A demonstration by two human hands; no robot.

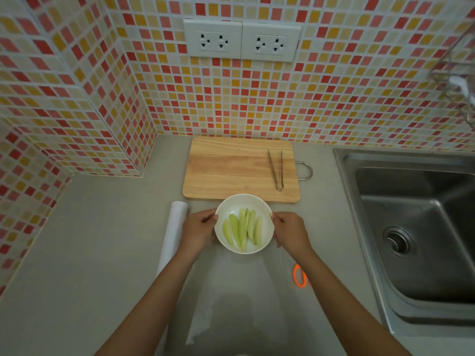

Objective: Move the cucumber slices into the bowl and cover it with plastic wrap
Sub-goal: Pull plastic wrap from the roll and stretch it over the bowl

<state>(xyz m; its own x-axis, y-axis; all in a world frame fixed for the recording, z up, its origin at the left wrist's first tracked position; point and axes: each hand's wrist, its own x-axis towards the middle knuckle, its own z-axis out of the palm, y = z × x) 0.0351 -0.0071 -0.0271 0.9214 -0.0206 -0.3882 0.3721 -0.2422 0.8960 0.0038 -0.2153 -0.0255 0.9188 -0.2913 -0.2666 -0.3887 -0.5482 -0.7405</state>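
A white bowl (244,201) stands on the grey counter just in front of the wooden cutting board (231,170). Several pale green cucumber slices (243,228) lie inside it. My left hand (199,231) grips the bowl's left rim and my right hand (289,233) grips its right rim. A cut sheet of clear plastic wrap (239,291) lies flat on the counter between my forearms, reaching up to the bowl. The white roll of plastic wrap (173,232) lies to the left of my left hand.
Metal tongs (276,170) rest on the right side of the cutting board. Orange-handled scissors (299,276) lie right of my right forearm. A steel sink (416,227) fills the right side. Tiled walls close the back and left.
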